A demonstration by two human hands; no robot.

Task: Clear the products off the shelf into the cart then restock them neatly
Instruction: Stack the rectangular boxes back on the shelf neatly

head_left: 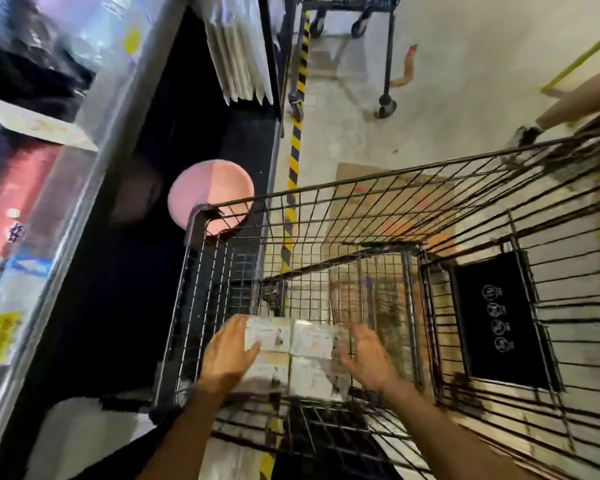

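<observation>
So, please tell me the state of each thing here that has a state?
Left hand: fingers straight, pressing the pack's left side.
Right hand: fingers spread, at the pack's right side.
Wrapped pack: held between both hands, inside the cart.
Cart: otherwise holds nothing visible.
Child seat flap: folded shut.

Dark metal wire cart (388, 188); glossy plastic-wrapped packs (291, 344); rough, stained concrete floor (465, 81).
</observation>
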